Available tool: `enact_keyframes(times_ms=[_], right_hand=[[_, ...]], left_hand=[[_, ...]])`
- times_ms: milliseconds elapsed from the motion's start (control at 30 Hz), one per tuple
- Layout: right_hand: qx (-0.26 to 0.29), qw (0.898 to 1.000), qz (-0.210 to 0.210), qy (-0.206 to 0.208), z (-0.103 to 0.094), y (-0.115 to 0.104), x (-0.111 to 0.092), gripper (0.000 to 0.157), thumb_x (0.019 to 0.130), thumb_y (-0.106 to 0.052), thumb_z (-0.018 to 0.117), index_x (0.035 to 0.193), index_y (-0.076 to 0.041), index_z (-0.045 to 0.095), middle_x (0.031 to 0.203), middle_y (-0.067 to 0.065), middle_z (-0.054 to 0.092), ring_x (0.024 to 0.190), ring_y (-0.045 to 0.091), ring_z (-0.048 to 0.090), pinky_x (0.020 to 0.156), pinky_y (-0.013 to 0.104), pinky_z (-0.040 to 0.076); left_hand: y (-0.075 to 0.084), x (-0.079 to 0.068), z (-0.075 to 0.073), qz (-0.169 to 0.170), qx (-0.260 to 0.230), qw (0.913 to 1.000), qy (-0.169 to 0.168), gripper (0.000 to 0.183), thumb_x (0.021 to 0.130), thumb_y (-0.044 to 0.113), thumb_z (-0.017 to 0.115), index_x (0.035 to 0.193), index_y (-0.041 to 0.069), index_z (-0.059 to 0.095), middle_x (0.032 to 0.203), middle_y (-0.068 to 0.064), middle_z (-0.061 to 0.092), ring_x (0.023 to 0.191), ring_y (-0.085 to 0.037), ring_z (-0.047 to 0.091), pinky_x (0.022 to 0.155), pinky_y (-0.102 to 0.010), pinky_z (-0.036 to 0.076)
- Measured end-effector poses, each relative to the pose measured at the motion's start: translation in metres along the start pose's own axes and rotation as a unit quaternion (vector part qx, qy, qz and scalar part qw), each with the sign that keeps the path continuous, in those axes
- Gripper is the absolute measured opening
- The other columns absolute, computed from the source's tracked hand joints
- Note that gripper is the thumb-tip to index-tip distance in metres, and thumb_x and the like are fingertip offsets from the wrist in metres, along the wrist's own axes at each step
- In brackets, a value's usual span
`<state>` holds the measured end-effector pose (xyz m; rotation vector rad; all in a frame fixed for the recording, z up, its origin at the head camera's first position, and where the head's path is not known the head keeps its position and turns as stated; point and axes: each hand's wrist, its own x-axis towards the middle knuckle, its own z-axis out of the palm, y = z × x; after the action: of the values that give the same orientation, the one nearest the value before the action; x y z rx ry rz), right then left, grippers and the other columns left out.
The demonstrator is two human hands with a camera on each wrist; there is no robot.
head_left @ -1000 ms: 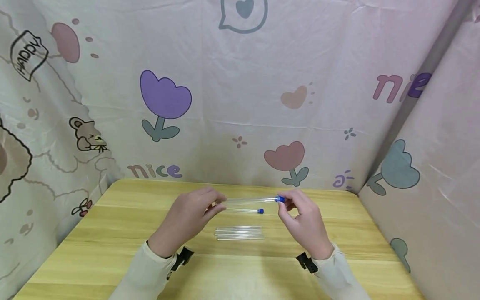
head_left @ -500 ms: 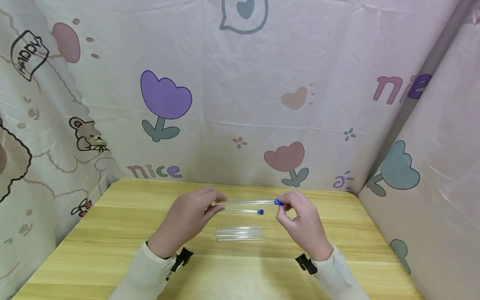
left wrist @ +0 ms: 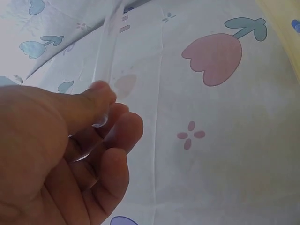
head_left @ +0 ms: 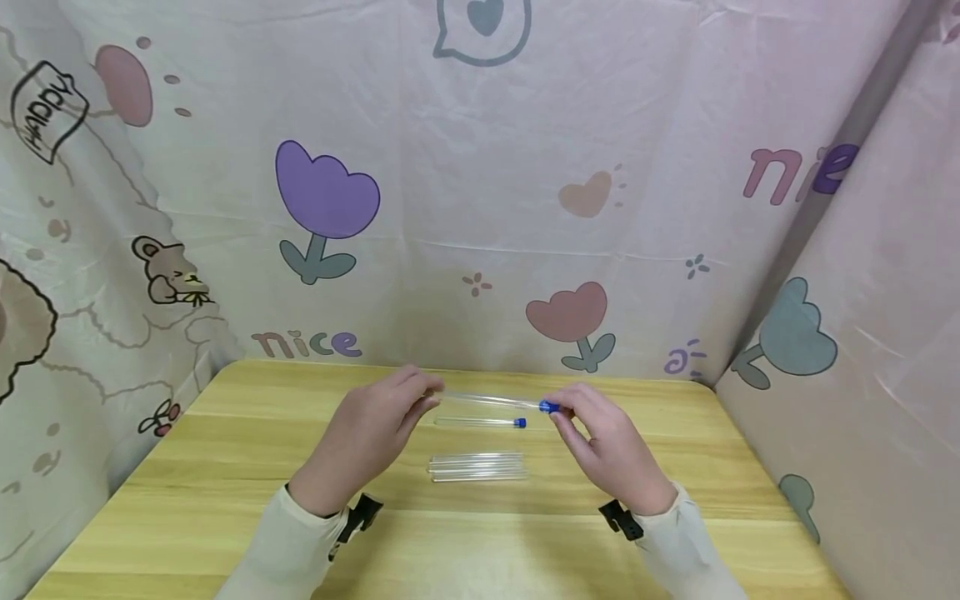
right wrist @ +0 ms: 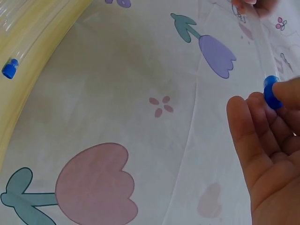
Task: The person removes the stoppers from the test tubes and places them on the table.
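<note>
A clear test tube point(head_left: 491, 401) is held up level between both hands, above the table. Its rounded end is pinched between thumb and fingers of my left hand point(head_left: 372, 429), as the left wrist view shows. My right hand point(head_left: 611, 446) pinches the blue cap point(right wrist: 271, 92) at the tube's other end; the cap sits on the tube's mouth. Just below in the head view, a second test tube point(head_left: 476, 422) with a blue cap lies on the table. Nearer to me, several clear tubes point(head_left: 477, 467) without visible caps lie side by side in a row.
The wooden table point(head_left: 465, 550) ends at a patterned cloth backdrop point(head_left: 465, 200) close behind the hands. More cloth point(head_left: 892, 367) hangs at the right side and the left. Both wrists carry a black camera mount point(head_left: 621, 519).
The capped end of the held tube has moved slightly left and down with my right hand. My left hand has shifted a little left. The tubes on the table stay put.
</note>
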<state>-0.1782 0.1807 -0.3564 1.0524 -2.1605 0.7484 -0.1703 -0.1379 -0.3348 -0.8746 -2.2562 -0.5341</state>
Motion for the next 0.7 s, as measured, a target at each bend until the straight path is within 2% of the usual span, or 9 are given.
enact_keyframes(times_ms=[167, 333, 400, 567, 700], right_hand=[[0.013, 1.000, -0.007, -0.012, -0.0026, -0.0004, 0.0006, 0.027, 0.093, 0.006, 0.070, 0.118, -0.005, 0.069, 0.112, 0.002, 0.069, 0.097, 0.015, 0.066, 0.093, 0.016, 0.050], [0.025, 0.999, -0.012, -0.017, -0.0032, -0.0003, 0.0002, 0.020, 0.099, -0.001, 0.066, 0.119, -0.006, 0.069, 0.110, 0.000, 0.069, 0.095, 0.012, 0.063, 0.088, 0.016, 0.049], [0.034, 0.999, -0.010, -0.007, -0.0021, -0.0009, -0.0003, 0.018, 0.104, -0.012, 0.064, 0.120, -0.006, 0.069, 0.104, -0.001, 0.068, 0.090, 0.010, 0.061, 0.084, 0.015, 0.050], [0.022, 0.999, -0.008, 0.032, 0.0022, -0.0013, 0.0001, 0.036, 0.107, -0.037, 0.057, 0.120, -0.006, 0.068, 0.094, -0.003, 0.065, 0.083, 0.009, 0.059, 0.077, 0.015, 0.050], [0.000, 0.998, -0.020, 0.057, 0.0031, -0.0002, 0.0008, 0.034, 0.107, -0.037, 0.056, 0.113, -0.007, 0.071, 0.094, -0.004, 0.068, 0.081, 0.009, 0.061, 0.073, 0.017, 0.053]], left_hand=[[-0.0015, 0.0001, 0.0008, 0.007, 0.001, 1.0000, 0.005, 0.012, 0.098, 0.014, 0.072, 0.109, 0.010, 0.073, 0.098, 0.006, 0.071, 0.078, -0.006, 0.069, 0.066, -0.024, 0.058], [-0.0032, 0.0000, -0.0005, 0.004, 0.008, 1.0000, 0.000, 0.013, 0.098, 0.016, 0.072, 0.110, 0.012, 0.073, 0.100, 0.007, 0.073, 0.081, -0.007, 0.072, 0.067, -0.026, 0.058], [-0.0036, 0.0000, -0.0024, -0.012, 0.008, 0.9999, -0.007, 0.014, 0.098, 0.019, 0.072, 0.111, 0.013, 0.074, 0.102, 0.007, 0.074, 0.084, -0.008, 0.072, 0.068, -0.027, 0.059], [-0.0023, 0.0000, -0.0057, -0.047, -0.004, 0.9985, -0.028, 0.013, 0.100, 0.022, 0.070, 0.111, 0.015, 0.073, 0.104, 0.007, 0.074, 0.087, -0.008, 0.071, 0.073, -0.029, 0.059], [-0.0002, 0.0005, -0.0047, -0.044, -0.011, 0.9982, -0.038, 0.011, 0.100, 0.021, 0.070, 0.110, 0.016, 0.072, 0.101, 0.007, 0.073, 0.081, -0.005, 0.067, 0.071, -0.027, 0.058]])
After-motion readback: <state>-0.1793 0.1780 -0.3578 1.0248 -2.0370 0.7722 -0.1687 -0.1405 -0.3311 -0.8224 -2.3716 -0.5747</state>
